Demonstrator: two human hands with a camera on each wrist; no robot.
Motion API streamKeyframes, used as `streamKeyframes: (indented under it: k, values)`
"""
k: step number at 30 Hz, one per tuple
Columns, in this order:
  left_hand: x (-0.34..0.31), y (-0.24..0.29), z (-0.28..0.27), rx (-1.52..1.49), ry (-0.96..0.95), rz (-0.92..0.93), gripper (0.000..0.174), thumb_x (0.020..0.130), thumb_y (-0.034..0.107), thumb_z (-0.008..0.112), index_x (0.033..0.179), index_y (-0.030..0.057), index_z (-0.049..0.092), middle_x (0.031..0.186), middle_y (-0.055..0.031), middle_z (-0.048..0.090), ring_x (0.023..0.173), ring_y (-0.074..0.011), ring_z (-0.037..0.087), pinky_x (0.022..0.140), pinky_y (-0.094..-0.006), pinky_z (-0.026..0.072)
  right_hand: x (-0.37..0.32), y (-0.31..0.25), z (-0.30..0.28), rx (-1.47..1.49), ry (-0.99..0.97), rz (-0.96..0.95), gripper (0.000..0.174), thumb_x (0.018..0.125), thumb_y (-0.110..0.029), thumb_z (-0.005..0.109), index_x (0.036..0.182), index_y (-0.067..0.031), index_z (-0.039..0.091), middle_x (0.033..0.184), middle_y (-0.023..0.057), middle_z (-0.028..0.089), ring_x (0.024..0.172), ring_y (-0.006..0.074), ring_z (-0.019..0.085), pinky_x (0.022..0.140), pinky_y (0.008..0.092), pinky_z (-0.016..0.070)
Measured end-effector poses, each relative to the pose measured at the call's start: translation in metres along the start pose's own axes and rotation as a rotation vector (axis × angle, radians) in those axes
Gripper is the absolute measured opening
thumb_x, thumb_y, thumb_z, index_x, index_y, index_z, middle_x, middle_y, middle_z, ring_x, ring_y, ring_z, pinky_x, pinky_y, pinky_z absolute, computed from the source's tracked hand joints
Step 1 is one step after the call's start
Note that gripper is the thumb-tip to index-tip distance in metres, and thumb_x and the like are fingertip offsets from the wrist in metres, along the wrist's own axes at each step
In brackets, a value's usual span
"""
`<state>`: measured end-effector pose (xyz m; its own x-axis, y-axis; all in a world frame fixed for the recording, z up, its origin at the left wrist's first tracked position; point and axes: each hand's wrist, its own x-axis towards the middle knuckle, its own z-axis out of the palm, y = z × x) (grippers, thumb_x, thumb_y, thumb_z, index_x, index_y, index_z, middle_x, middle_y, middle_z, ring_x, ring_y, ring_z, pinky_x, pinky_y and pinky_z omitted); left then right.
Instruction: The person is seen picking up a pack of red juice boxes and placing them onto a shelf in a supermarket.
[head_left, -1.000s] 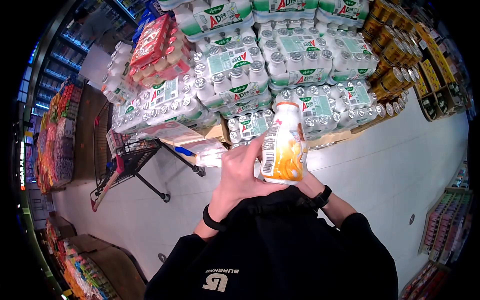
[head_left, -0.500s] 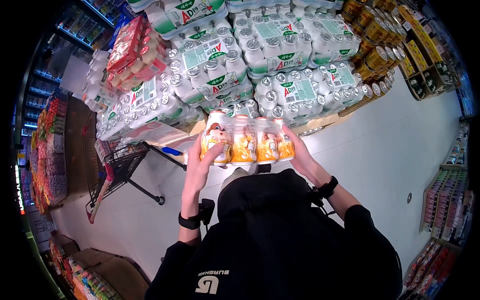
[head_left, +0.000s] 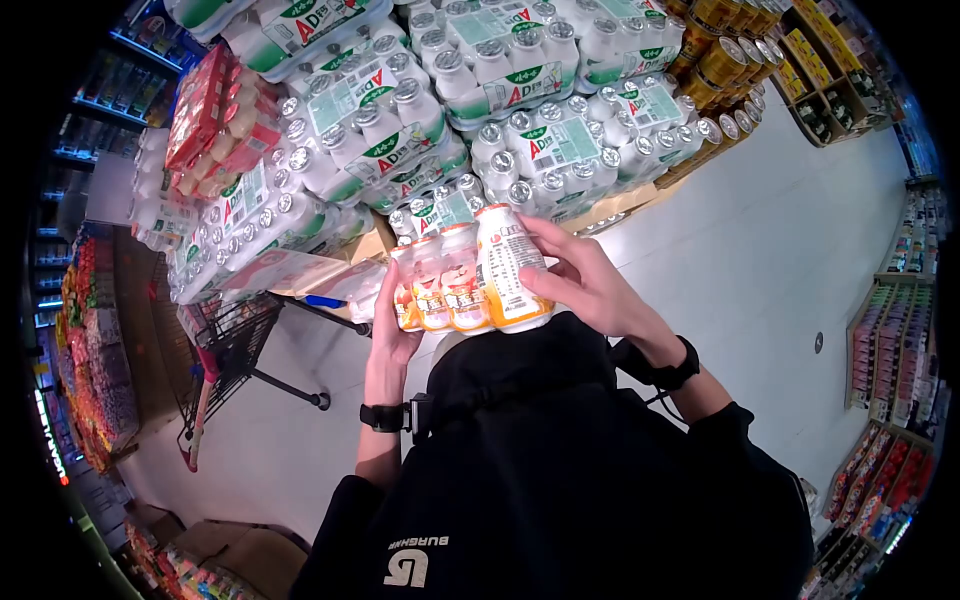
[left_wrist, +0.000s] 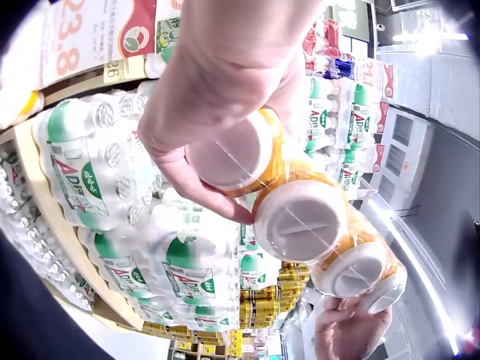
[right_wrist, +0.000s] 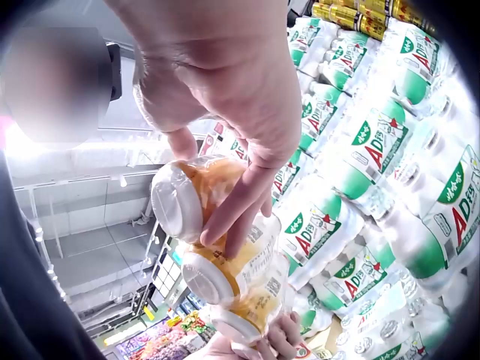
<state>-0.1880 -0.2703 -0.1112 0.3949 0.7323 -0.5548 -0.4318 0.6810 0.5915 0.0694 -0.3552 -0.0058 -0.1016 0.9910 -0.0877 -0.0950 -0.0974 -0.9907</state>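
Between both hands is a shrink-wrapped pack of drink bottles (head_left: 457,285), several white-and-orange bottles in a row with orange caps. My left hand (head_left: 393,335) grips the pack's left end, fingers along its side. At the other end, my right hand (head_left: 592,288) holds the nearest bottle, thumb across its printed back label and fingers behind. The left wrist view shows the white bottle bottoms (left_wrist: 301,221) under clear film, with the left hand (left_wrist: 225,97) curled over one end. From the right wrist, fingers of the right hand (right_wrist: 225,105) lie over the orange wrap.
Stacked green-and-white drink packs (head_left: 500,75) rise just beyond the hands, with red packs (head_left: 215,125) on the left and gold cans (head_left: 725,60) on the right. A shopping cart (head_left: 235,345) stands at left on the pale floor (head_left: 740,240). Shelves (head_left: 895,340) line the far right.
The bottle pack has turned from end-on, through its front labels, to an angle bringing its right-end bottle closer. The right hand's thumb has come round onto that bottle. The head view has shifted right.
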Motion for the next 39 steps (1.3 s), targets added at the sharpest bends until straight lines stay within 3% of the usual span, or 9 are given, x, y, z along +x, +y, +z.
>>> streamKeyframes:
  k: [10, 22, 26, 28, 33, 34, 35, 37, 39]
  values:
    - [0.016, -0.041, 0.006, -0.441, -0.599, -0.385, 0.064, 0.1, 0.052, 0.042, 0.14, 0.0025, 0.047, 0.13, -0.0176, 0.061, 0.115, -0.0305, 0.063, 0.098, -0.0467, 0.0516, -0.019, -0.041, 0.017, 0.066, -0.136, -0.145, 0.085, 0.087, 0.0, 0.07, 0.156, -0.0029, 0.02, 0.135, 0.0168, 0.058, 0.088, 0.0125, 0.068, 0.076, 0.0256, 0.0548]
    - [0.017, -0.032, 0.025, -0.418, -0.732, -0.48, 0.061, 0.101, 0.05, 0.042, 0.14, 0.0033, 0.047, 0.134, -0.0158, 0.059, 0.12, -0.0296, 0.06, 0.103, -0.046, 0.048, -0.03, -0.027, 0.027, 0.19, 0.0, -0.158, 0.088, 0.086, 0.011, 0.066, 0.157, -0.0045, 0.017, 0.143, 0.0142, 0.051, 0.081, 0.0133, 0.069, 0.076, 0.0275, 0.0569]
    - [0.022, -0.025, 0.029, -0.393, -0.727, -0.44, 0.061, 0.101, 0.05, 0.043, 0.14, 0.0036, 0.047, 0.135, -0.0152, 0.058, 0.121, -0.0294, 0.059, 0.104, -0.0457, 0.0468, -0.038, -0.024, 0.027, 0.166, 0.104, -0.152, 0.072, 0.094, -0.003, 0.06, 0.156, -0.0015, 0.021, 0.146, 0.012, 0.048, 0.101, 0.0114, 0.064, 0.08, 0.0248, 0.0531]
    - [0.026, -0.019, 0.029, -0.342, -0.692, -0.395, 0.06, 0.101, 0.049, 0.043, 0.14, 0.0038, 0.047, 0.136, -0.0149, 0.058, 0.122, -0.0292, 0.058, 0.105, -0.0456, 0.0462, -0.036, -0.01, 0.035, 0.172, 0.23, -0.239, 0.061, 0.101, -0.018, 0.058, 0.153, -0.0037, 0.031, 0.127, 0.0116, 0.059, 0.106, 0.0104, 0.058, 0.078, 0.0223, 0.0508]
    - [0.027, 0.022, 0.014, -0.007, -0.34, -0.346, 0.063, 0.1, 0.049, 0.043, 0.142, 0.0019, 0.044, 0.136, -0.017, 0.057, 0.121, -0.0313, 0.059, 0.104, -0.047, 0.0474, -0.041, 0.007, 0.042, 0.201, 0.502, -0.099, 0.061, 0.107, -0.039, 0.034, 0.153, 0.0012, 0.029, 0.139, 0.0137, 0.052, 0.124, 0.0174, 0.051, 0.109, 0.0298, 0.035]
    - [0.023, 0.033, 0.011, -0.023, -0.267, -0.345, 0.063, 0.099, 0.049, 0.044, 0.14, 0.0021, 0.045, 0.131, -0.018, 0.06, 0.113, -0.0312, 0.064, 0.092, -0.0468, 0.0553, -0.036, 0.007, 0.05, 0.315, 0.599, -0.014, 0.066, 0.107, -0.045, 0.032, 0.151, 0.004, 0.029, 0.137, 0.0129, 0.053, 0.123, 0.0169, 0.053, 0.107, 0.0276, 0.0366]
    - [0.032, 0.045, -0.016, -0.012, -0.543, -0.365, 0.052, 0.099, 0.04, 0.049, 0.134, 0.0008, 0.049, 0.126, -0.0163, 0.062, 0.102, -0.0271, 0.068, 0.07, -0.0452, 0.0628, -0.033, 0.005, 0.054, 0.379, 0.618, 0.039, 0.067, 0.105, -0.049, 0.03, 0.148, 0.003, 0.033, 0.132, 0.0133, 0.056, 0.12, 0.0168, 0.055, 0.106, 0.0288, 0.0389]
    - [0.026, 0.069, -0.029, 0.04, -0.527, -0.363, 0.046, 0.097, 0.03, 0.056, 0.131, 0.0001, 0.049, 0.117, -0.016, 0.065, 0.092, -0.0255, 0.07, 0.054, -0.0416, 0.0627, -0.029, 0.023, 0.058, 0.463, 0.644, 0.084, 0.065, 0.104, -0.048, 0.038, 0.148, 0.0005, 0.034, 0.131, 0.0118, 0.057, 0.115, 0.0179, 0.06, 0.097, 0.033, 0.0483]
    - [0.017, 0.089, -0.035, 0.216, -0.468, -0.291, 0.052, 0.093, 0.027, 0.062, 0.133, -0.0019, 0.046, 0.114, -0.0178, 0.065, 0.09, -0.0273, 0.07, 0.055, -0.038, 0.0621, -0.022, 0.027, 0.064, 0.365, 0.591, 0.123, 0.063, 0.099, -0.041, 0.053, 0.144, 0.0014, 0.037, 0.117, 0.0109, 0.061, 0.099, 0.0157, 0.064, 0.081, 0.0311, 0.0546]
